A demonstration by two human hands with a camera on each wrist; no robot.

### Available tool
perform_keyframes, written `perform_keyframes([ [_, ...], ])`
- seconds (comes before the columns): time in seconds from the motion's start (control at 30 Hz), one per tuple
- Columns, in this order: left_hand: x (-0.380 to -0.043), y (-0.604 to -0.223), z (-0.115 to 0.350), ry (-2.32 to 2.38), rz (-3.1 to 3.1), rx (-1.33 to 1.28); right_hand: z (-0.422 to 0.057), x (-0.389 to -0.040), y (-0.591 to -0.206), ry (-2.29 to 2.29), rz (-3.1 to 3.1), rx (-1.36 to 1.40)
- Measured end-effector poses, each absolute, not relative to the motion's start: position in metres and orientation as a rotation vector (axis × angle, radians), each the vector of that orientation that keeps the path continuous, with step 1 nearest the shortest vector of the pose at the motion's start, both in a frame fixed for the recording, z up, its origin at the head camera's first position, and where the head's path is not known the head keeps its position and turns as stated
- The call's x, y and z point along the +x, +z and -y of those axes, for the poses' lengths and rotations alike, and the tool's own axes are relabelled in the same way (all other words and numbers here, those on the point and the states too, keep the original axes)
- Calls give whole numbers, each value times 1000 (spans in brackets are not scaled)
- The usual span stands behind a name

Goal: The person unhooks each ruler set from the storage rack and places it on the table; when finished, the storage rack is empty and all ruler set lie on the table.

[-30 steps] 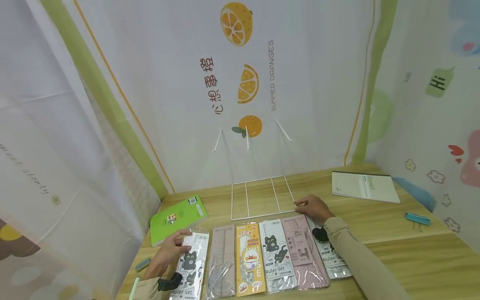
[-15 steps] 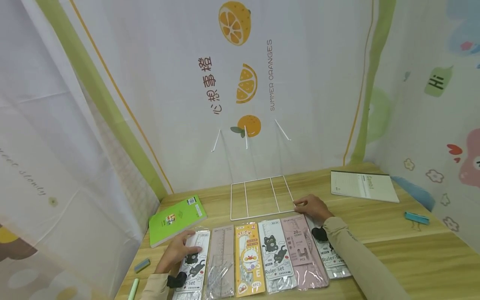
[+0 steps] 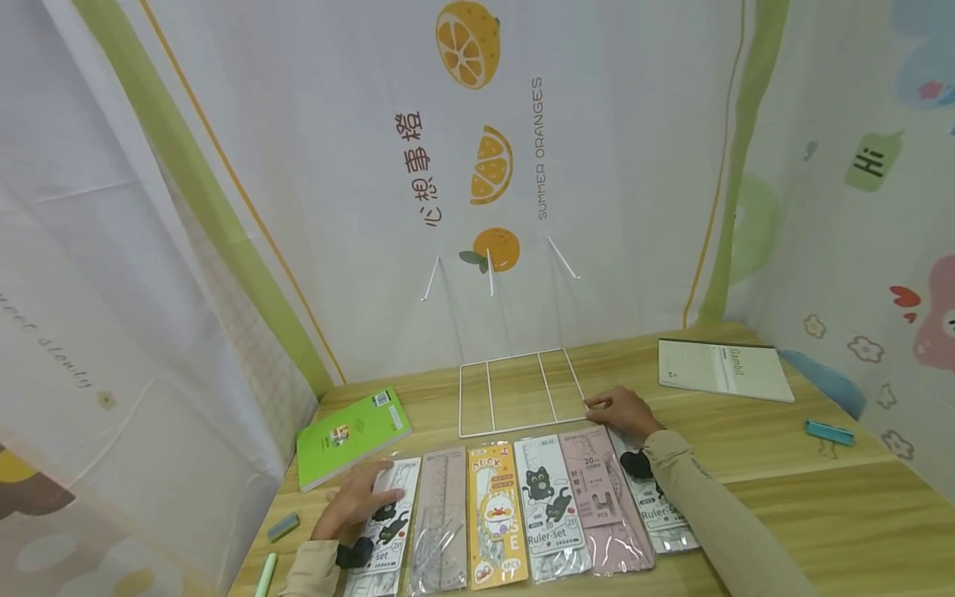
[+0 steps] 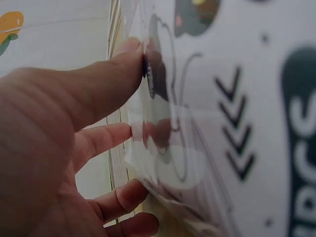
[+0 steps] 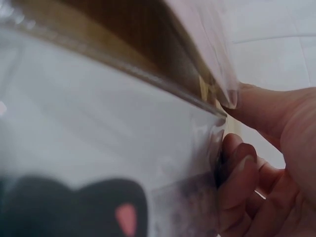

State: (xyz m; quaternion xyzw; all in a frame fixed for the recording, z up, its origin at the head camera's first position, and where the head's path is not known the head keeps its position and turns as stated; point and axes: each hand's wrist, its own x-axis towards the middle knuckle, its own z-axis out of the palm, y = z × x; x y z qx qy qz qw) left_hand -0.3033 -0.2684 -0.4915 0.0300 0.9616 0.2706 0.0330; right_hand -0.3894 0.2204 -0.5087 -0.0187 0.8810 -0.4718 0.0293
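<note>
A row of ruler-set packets lies along the table's front. My left hand (image 3: 360, 499) is on the leftmost black-cat packet (image 3: 390, 531); in the left wrist view its thumb (image 4: 111, 81) and index finger touch the packet's plastic edge. To its right lie a pinkish clear packet (image 3: 442, 514), a yellow duck packet (image 3: 496, 514), another cat packet (image 3: 550, 497) and a pink packet (image 3: 597, 481). My right hand (image 3: 625, 412) touches the top corner of the pink packet, beside the partly hidden far-right cat packet (image 3: 664, 518). Its fingers bend near that packet's edge.
Behind the row stands a white wire rack (image 3: 520, 394) with prongs against the curtain. A green book (image 3: 352, 435) lies left, a Gambit notebook (image 3: 724, 371) right. A teal object (image 3: 830, 433), a grey-blue block (image 3: 283, 527) and a pale green stick (image 3: 265, 575) lie near the sides.
My left hand has moved slightly right over the leftmost packet, and its cat card has shifted up and to the right. The right hand has stayed in place.
</note>
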Motion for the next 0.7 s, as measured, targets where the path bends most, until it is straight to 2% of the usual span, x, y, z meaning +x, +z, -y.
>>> perform_keyframes([
  [0.33,-304,-491,267,871,-2907,50,-218,-390,-506,-1505,-2659,-11],
  [0.7,-307,-482,266,1110,-2925,139,-221,-394,-502,-1525,-2625,-34],
])
